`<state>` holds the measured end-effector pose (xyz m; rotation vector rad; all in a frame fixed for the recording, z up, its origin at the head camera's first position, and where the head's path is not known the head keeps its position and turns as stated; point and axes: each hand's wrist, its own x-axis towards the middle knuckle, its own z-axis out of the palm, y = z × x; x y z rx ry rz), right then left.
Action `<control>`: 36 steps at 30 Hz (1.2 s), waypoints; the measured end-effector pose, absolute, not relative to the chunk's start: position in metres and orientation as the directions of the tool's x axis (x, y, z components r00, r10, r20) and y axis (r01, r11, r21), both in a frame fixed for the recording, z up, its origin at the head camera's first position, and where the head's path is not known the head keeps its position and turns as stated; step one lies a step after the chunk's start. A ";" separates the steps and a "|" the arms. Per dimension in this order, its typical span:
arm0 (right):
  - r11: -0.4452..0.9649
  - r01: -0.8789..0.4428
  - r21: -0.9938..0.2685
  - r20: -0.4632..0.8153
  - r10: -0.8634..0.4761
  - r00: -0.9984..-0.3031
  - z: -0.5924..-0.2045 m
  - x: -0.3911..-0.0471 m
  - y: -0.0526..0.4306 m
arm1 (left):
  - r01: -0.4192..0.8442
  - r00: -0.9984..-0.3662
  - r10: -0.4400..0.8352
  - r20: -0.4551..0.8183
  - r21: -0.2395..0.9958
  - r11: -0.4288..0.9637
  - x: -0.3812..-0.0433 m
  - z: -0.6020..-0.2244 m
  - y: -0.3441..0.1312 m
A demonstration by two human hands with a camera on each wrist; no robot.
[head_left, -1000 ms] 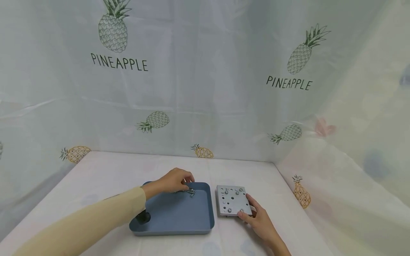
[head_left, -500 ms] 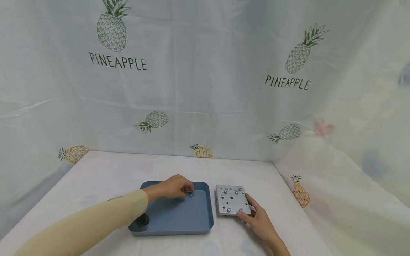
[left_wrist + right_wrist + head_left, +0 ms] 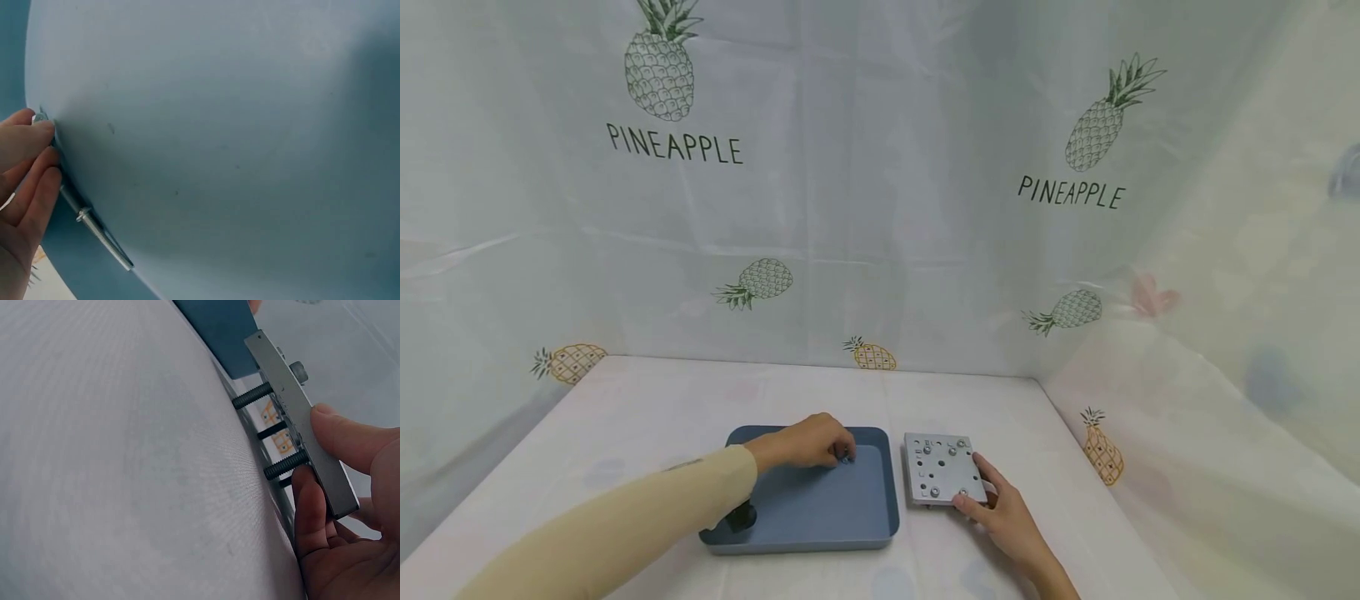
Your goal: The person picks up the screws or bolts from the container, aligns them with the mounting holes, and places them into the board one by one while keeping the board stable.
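My left hand (image 3: 814, 440) reaches into the blue tray (image 3: 820, 543) near its far wall. In the left wrist view, thumb and fingers pinch a small shiny screw (image 3: 40, 117), mostly hidden by the fingertips. Another long metal screw (image 3: 105, 239) lies along the tray's wall just below those fingers. To the right of the tray, my right hand (image 3: 1009, 523) grips a square metal plate (image 3: 951, 479) by its near right corner, thumb on top and fingers underneath. Screw heads and holes dot its upper face. Threaded shafts (image 3: 284, 465) stick out from the plate's underside in the right wrist view.
A round black object (image 3: 742, 517) shows at the tray's left side, below the left sleeve. Both the tray and plate are on a table (image 3: 662, 400) covered in pale cloth. A pineapple-print curtain (image 3: 880, 208) hangs behind the table.
My left hand has lowered slightly and its fingers have closed over the screws by the tray's far wall. The right hand and plate stay in place.
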<state>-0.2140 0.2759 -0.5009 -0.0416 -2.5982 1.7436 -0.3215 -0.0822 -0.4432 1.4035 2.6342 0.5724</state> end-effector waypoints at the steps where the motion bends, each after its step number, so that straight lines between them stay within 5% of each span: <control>1: 0.383 0.010 -0.924 0.000 0.027 -1.000 -0.501 -0.214 0.276 | 0.779 -0.568 0.819 0.082 0.376 0.502 -0.322 -0.444 -0.082; 18: 0.400 0.022 -0.916 -0.005 0.045 -0.999 -0.499 -0.214 0.275 | 0.866 -0.452 0.887 0.090 0.284 0.412 -0.324 -0.440 -0.073; 27: 0.388 0.010 -0.922 0.001 0.028 -1.000 -0.499 -0.213 0.275 | 0.877 -0.437 0.893 0.109 0.272 0.396 -0.327 -0.445 -0.074; 36: 0.379 0.031 -0.925 -0.017 0.040 -0.999 -0.499 -0.215 0.274 | 0.844 -0.485 0.856 0.180 0.352 0.404 -0.334 -0.452 -0.075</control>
